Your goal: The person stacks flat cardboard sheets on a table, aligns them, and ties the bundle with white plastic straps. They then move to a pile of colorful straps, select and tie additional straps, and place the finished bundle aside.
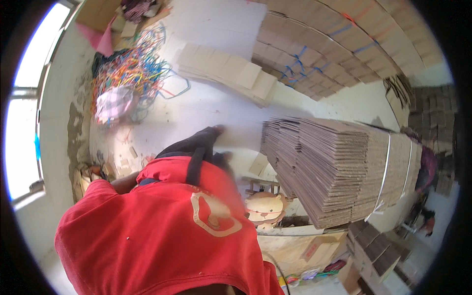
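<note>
Neither of my hands shows. My left forearm (126, 183) is partly visible, bent in at my waist, and its hand is hidden behind my red shirt (147, 236). Nothing of my right arm shows beyond the sleeve edge at the lower middle. To my right stands a tall, tightly packed bundle of brown flat cardboard (334, 172), bound with white straps. Beside my hip on that side is a cushion with a cartoon animal face (265, 209). My dark-trousered leg (189, 142) reaches forward on the pale floor.
A low stack of cardboard sheets (226, 71) lies ahead. A heap of coloured strapping (142, 69) with a checked cloth (117, 103) lies at the left wall, near a window (24, 137). Tied cardboard stacks (324, 44) fill the far right. A wooden tabletop (295, 248) is at lower right.
</note>
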Motion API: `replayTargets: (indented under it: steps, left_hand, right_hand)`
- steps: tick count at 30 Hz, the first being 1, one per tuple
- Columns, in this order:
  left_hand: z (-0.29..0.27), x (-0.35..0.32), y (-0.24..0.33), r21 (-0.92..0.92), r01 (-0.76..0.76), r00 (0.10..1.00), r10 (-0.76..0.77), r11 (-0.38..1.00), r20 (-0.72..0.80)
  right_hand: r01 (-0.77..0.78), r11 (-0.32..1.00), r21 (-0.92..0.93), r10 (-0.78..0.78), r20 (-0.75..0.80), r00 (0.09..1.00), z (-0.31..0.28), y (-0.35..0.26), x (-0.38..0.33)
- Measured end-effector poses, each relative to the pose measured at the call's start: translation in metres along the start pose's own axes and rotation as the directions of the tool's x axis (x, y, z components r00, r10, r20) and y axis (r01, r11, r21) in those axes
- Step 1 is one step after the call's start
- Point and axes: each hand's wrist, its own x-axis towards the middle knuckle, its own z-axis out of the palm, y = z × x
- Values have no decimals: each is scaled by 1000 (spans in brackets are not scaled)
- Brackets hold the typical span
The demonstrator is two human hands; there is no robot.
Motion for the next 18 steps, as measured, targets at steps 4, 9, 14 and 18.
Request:
replayTargets:
  steps: [4, 9, 14, 18]
  left_hand:
    - [45, -27, 8, -310, 5, 999, -20, 951, -44]
    - [36, -27, -3, -481, -36, 992, -28, 876, -124]
    - [-3, -24, -55, -571, -76, 981, -42, 818, -191]
    - [-31, -30, -105, -617, -98, 961, -86, 781, -262]
  right_hand:
    - [53, 989, -139, -46, 50, 998, 30, -32, 2]
    - [172, 948, -266, -147, 113, 983, 109, -74, -4]
    - [314, 874, -370, -247, 218, 944, 236, -98, -9]
    - [388, 804, -451, -266, 310, 913, 343, -85, -31]
